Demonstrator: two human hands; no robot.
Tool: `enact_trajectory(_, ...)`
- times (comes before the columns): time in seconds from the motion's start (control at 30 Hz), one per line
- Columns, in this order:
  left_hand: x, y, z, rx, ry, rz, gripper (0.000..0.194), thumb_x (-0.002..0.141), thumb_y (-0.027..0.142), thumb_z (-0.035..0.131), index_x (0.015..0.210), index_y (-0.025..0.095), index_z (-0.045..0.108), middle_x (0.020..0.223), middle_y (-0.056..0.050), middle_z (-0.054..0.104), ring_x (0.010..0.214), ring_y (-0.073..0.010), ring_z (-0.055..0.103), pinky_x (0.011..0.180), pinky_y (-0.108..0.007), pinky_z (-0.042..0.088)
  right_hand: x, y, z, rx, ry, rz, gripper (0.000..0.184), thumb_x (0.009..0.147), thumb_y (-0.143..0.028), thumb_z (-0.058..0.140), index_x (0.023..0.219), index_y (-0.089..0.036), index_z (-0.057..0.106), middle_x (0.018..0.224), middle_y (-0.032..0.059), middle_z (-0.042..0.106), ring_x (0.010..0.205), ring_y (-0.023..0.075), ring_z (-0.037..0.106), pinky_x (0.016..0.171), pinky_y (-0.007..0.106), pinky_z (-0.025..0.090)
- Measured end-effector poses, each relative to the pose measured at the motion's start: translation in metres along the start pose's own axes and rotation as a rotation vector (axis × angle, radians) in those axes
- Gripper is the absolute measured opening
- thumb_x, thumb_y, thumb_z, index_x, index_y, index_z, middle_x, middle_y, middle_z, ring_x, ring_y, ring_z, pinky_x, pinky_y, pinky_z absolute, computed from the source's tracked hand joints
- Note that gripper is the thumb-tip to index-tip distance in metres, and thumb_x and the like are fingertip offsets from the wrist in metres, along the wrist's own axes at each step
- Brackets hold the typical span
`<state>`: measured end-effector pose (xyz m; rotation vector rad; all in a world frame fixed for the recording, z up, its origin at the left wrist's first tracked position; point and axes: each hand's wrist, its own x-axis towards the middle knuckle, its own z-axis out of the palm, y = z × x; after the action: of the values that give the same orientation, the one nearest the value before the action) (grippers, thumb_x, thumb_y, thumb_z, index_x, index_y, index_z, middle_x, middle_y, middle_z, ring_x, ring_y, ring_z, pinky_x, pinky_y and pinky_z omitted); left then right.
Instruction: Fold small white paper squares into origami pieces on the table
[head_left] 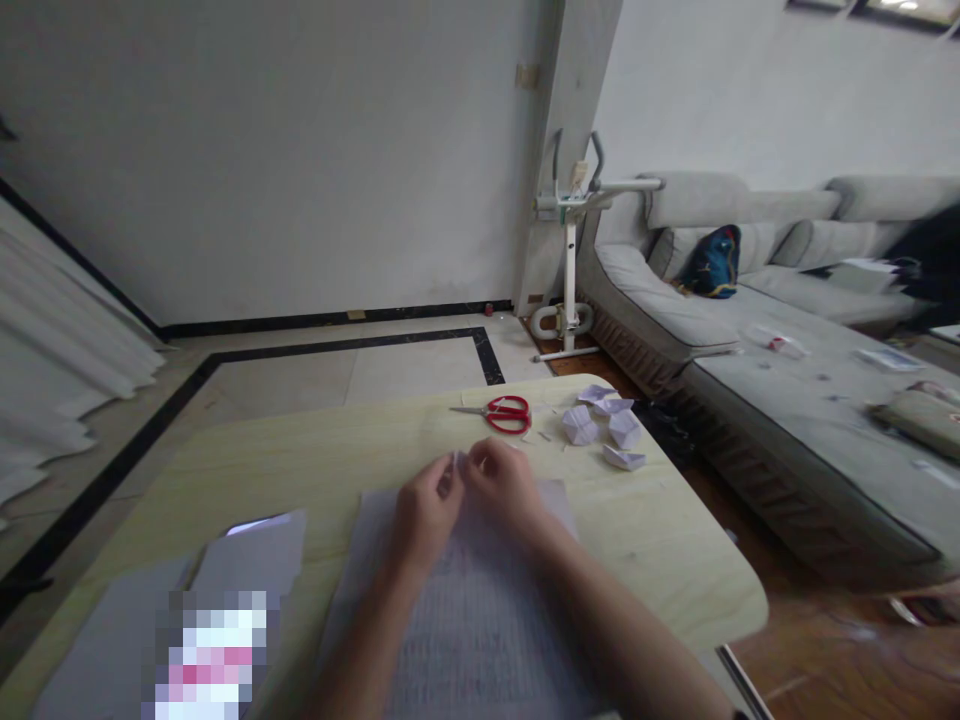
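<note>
My left hand (431, 500) and my right hand (502, 480) meet above the table, fingers pinched together. Between their fingertips is a small piece of white paper (459, 462), mostly covered by the fingers, so its shape is unclear. Under both forearms lies a large sheet of paper (465, 620) with rows of lines or writing on it. Just beyond my right hand rest scissors (508, 414) with red handles, blades pointing left. Several folded paper shapes (580, 426) sit together to the right of the scissors, with small paper scraps (545, 436) nearby.
The pale wooden table (675, 540) has a rounded right corner. At its left lie papers (112, 620) and a phone-like device with a blurred-out lit screen (214, 655). Past the table stand a grey sofa (810, 430) and a white exercise machine (570, 260).
</note>
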<state>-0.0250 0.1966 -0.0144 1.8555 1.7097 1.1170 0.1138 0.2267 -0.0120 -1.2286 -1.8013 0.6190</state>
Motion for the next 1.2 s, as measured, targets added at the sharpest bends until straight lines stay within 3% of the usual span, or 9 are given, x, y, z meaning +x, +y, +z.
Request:
enact_trajectory(0.23, -0.0005, 0.0000, -0.0011, 0.107, 0.004, 0.025, 0.025, 0.091, 0.026, 0.049, 0.084, 0.015, 0.070, 0.072, -0.007, 0.072, 0.064, -0.0182, 0.066, 0.058, -0.023, 0.044, -0.0026, 0.0015, 0.0058, 0.094, 0.022, -0.002, 0.008, 0.076, -0.014, 0.055, 0.070, -0.020, 0.052, 0.063, -0.0025, 0.055, 0.056, 0.0122, 0.048, 0.053, 0.022, 0.035)
enact_trajectory(0.47, 0.0014, -0.0011, -0.0003, -0.165, 0.082, 0.038, 0.025, 0.092, 0.029, 0.052, 0.102, 0.014, 0.069, 0.093, -0.010, 0.075, 0.082, -0.0192, 0.069, 0.073, -0.024, 0.051, -0.0002, -0.0017, 0.0030, 0.218, -0.027, -0.009, 0.008, 0.077, -0.016, 0.054, 0.071, -0.019, 0.052, 0.062, -0.0036, 0.052, 0.055, 0.0116, 0.045, 0.052, 0.021, 0.035)
enact_trajectory(0.8, 0.0038, -0.0042, -0.0027, -0.237, 0.060, -0.005, 0.023, 0.088, 0.030, 0.057, 0.093, 0.014, 0.073, 0.086, -0.008, 0.075, 0.077, -0.0198, 0.069, 0.071, -0.026, 0.052, -0.0013, -0.0010, 0.0041, 0.224, -0.010, 0.023, 0.006, 0.081, -0.019, 0.055, 0.075, -0.018, 0.056, 0.065, -0.0027, 0.054, 0.056, 0.0115, 0.046, 0.052, 0.022, 0.035)
enact_trajectory(1.03, 0.0064, 0.0014, -0.0047, -0.420, 0.008, -0.153, 0.028, 0.086, 0.036, 0.058, 0.093, 0.013, 0.073, 0.087, -0.007, 0.075, 0.079, -0.0206, 0.068, 0.070, -0.025, 0.051, 0.0030, 0.0000, 0.0029, 0.340, -0.012, 0.135, 0.008, 0.079, -0.023, 0.059, 0.072, -0.018, 0.057, 0.064, -0.0014, 0.057, 0.057, 0.0128, 0.050, 0.053, 0.023, 0.039)
enact_trajectory(1.2, 0.0071, 0.0033, -0.0059, -0.566, -0.053, -0.244, 0.033, 0.085, 0.042, 0.060, 0.089, 0.012, 0.075, 0.074, -0.004, 0.072, 0.067, -0.0178, 0.065, 0.059, -0.023, 0.049, 0.0065, -0.0014, -0.0007, 0.453, -0.008, 0.185, 0.010, 0.078, -0.026, 0.061, 0.073, -0.017, 0.059, 0.067, 0.0004, 0.060, 0.062, 0.0143, 0.055, 0.057, 0.025, 0.043)
